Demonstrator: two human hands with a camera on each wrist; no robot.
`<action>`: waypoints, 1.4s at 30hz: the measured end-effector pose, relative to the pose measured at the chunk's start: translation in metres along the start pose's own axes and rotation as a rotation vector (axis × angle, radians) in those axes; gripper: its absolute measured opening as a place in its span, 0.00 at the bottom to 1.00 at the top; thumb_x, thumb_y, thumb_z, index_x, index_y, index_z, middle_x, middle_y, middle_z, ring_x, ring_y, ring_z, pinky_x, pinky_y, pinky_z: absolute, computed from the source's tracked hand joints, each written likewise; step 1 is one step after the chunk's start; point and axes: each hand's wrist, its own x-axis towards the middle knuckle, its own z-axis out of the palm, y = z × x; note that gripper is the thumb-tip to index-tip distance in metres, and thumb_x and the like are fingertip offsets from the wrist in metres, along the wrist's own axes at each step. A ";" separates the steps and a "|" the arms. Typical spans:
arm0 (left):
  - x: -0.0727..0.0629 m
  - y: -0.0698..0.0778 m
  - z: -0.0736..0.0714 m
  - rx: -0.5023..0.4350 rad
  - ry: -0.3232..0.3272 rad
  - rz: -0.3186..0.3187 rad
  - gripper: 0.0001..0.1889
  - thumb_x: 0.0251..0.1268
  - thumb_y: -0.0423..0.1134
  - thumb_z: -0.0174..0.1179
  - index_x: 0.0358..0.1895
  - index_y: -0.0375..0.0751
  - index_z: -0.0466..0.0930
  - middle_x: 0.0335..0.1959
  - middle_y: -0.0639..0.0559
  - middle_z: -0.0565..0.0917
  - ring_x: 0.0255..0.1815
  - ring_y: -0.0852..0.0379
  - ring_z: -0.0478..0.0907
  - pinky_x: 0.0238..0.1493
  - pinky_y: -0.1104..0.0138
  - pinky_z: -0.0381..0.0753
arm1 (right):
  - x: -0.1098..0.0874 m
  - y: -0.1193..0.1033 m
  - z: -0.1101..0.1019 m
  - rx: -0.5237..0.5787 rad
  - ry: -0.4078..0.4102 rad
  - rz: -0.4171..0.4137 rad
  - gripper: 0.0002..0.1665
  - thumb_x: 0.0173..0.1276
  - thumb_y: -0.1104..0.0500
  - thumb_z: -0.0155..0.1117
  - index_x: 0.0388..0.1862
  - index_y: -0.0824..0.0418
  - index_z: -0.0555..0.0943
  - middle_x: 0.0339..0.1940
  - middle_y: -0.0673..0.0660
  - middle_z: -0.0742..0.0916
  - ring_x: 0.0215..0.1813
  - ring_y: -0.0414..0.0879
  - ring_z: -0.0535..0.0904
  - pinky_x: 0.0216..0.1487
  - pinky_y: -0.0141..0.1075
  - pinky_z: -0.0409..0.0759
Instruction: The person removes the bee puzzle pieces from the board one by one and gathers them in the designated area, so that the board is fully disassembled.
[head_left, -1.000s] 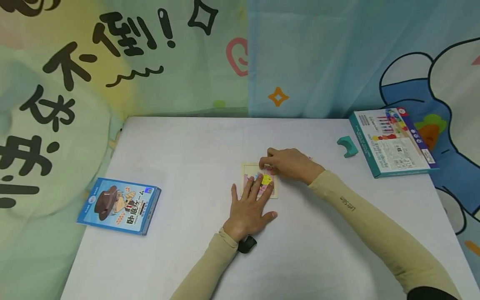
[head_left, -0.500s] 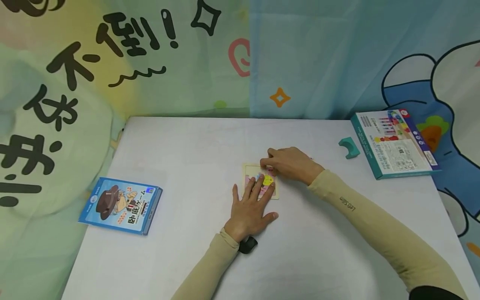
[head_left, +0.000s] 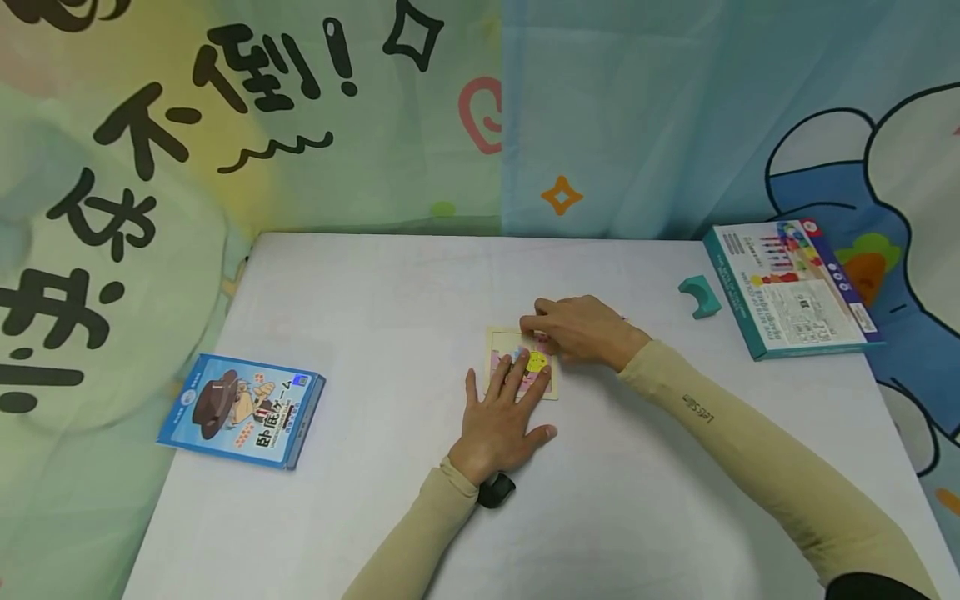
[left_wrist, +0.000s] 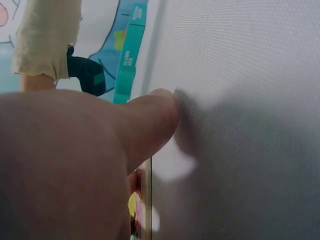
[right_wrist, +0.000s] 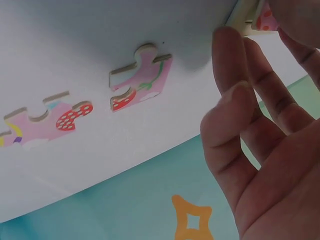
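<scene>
A small jigsaw puzzle [head_left: 501, 340] with a pale yellow border and a pink and yellow picture lies on the white table. My left hand [head_left: 498, 429] rests on its lower part, fingers spread and straight. My right hand [head_left: 585, 332] is bent over the upper right corner, fingertips touching the puzzle. In the right wrist view, no piece shows between the thumb and fingers; a pink, red-dotted part of the puzzle [right_wrist: 266, 19] is beyond the fingertips. Much of the picture is hidden under both hands. Two loose pink jigsaw pieces [right_wrist: 142, 80] lie beside the right hand, mostly hidden in the head view.
A blue game box [head_left: 240, 412] lies at the left of the table. At the back right are a teal and white box [head_left: 795, 287] and a small teal arched block [head_left: 701, 297]. Printed fabric [head_left: 615, 117] hangs behind the table.
</scene>
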 end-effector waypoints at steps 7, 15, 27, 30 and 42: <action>0.000 -0.001 0.000 -0.003 -0.006 0.000 0.41 0.78 0.67 0.51 0.88 0.62 0.50 0.91 0.52 0.39 0.91 0.45 0.38 0.82 0.30 0.41 | 0.002 -0.002 0.002 0.109 0.028 0.011 0.11 0.66 0.58 0.77 0.39 0.52 0.81 0.31 0.49 0.79 0.27 0.44 0.75 0.33 0.45 0.83; 0.002 -0.004 0.002 0.005 -0.008 -0.010 0.42 0.78 0.68 0.52 0.88 0.63 0.49 0.91 0.53 0.37 0.91 0.46 0.36 0.82 0.31 0.39 | 0.002 0.000 0.003 0.137 0.010 0.047 0.15 0.66 0.63 0.74 0.50 0.49 0.86 0.37 0.52 0.84 0.29 0.46 0.77 0.36 0.48 0.86; 0.000 -0.002 -0.003 -0.005 -0.023 -0.012 0.41 0.79 0.67 0.51 0.88 0.64 0.48 0.91 0.53 0.37 0.91 0.46 0.35 0.82 0.31 0.39 | 0.000 0.001 -0.001 -0.155 0.015 -0.073 0.22 0.59 0.61 0.76 0.50 0.46 0.81 0.40 0.56 0.82 0.28 0.50 0.81 0.29 0.46 0.86; 0.001 -0.002 -0.003 -0.009 -0.021 -0.009 0.41 0.79 0.66 0.51 0.88 0.63 0.49 0.91 0.53 0.38 0.91 0.46 0.36 0.82 0.31 0.39 | 0.002 0.002 -0.002 -0.175 -0.003 -0.086 0.22 0.61 0.60 0.77 0.51 0.47 0.80 0.41 0.56 0.82 0.29 0.51 0.82 0.29 0.47 0.86; -0.001 0.000 -0.002 -0.010 -0.024 -0.010 0.41 0.79 0.67 0.51 0.88 0.64 0.49 0.91 0.54 0.37 0.91 0.47 0.35 0.82 0.31 0.38 | 0.007 0.000 -0.004 -0.077 -0.003 -0.103 0.11 0.68 0.60 0.70 0.44 0.51 0.78 0.31 0.51 0.80 0.26 0.49 0.80 0.29 0.45 0.83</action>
